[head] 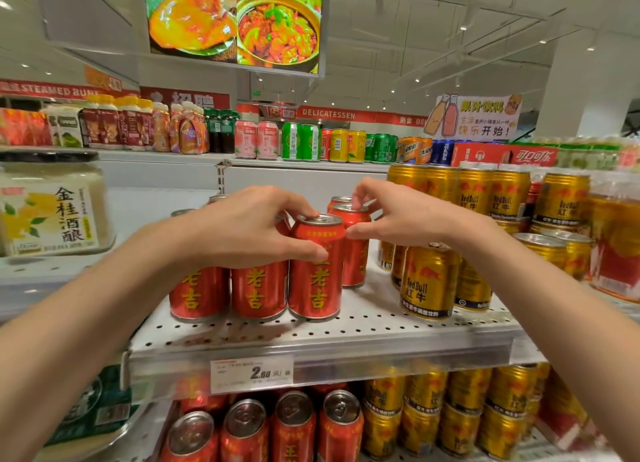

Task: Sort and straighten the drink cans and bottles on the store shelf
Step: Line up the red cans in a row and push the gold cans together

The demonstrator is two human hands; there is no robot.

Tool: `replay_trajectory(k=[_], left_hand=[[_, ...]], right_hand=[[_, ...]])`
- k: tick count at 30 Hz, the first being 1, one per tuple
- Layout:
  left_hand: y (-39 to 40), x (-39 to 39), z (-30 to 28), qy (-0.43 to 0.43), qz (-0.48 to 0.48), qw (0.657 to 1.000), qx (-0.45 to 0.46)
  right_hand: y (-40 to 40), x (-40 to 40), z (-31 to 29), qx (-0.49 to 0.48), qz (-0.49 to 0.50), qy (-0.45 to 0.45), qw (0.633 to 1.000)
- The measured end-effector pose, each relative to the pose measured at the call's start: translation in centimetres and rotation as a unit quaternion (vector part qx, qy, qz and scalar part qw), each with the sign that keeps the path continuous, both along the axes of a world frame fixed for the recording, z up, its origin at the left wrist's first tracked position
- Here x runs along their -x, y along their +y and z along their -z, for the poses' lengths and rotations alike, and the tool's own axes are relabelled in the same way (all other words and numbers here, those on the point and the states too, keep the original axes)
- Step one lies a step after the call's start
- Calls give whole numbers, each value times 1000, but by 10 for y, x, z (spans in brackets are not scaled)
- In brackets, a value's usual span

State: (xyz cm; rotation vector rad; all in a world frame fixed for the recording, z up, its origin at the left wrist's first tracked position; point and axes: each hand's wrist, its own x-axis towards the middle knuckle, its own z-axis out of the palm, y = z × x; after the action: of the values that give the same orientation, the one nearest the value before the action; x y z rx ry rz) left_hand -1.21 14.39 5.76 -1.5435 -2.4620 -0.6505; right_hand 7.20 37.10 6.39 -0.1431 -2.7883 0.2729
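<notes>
I have both hands up at the perforated white shelf (346,326), working the red herbal-tea cans. My left hand (249,229) is curled round the front red can (316,271), thumb pressed on its side and a fingertip on the silver lid; the yellow characters 老吉 read clearly down its face. It stands upright at the right end of a front row of three, touching the middle red can (259,290), which carries the same 老吉. My right hand (398,215) pinches the second-row red can (354,250) just behind, fingers on its top rim and thumb at its side, though I cannot quite tell how firmly it grips from this angle. To the right, well apart from the red cans, stand the gold Red Bull cans (429,281), marked "RedBull" and 红牛, some stacked two high. A price tag (251,375) on the shelf edge reads 2.00 元. At far left sits a jar (52,205) labelled 金桂酒酿. On the top shelf a red Coca-Cola carton (505,155) shows 可口可乐, and behind it a red banner (329,114) reads "DELICATESSEN".
</notes>
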Motion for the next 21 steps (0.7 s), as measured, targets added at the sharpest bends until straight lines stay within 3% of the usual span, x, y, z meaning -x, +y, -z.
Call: replay_trajectory(k=[10, 21], left_hand=[[0, -5, 0, 14, -21, 1000, -5], [1, -6, 2, 23, -32, 999, -2]], right_hand=[[6, -15, -4, 62, -15, 30, 998], [-15, -59, 2, -27, -9, 49, 998]])
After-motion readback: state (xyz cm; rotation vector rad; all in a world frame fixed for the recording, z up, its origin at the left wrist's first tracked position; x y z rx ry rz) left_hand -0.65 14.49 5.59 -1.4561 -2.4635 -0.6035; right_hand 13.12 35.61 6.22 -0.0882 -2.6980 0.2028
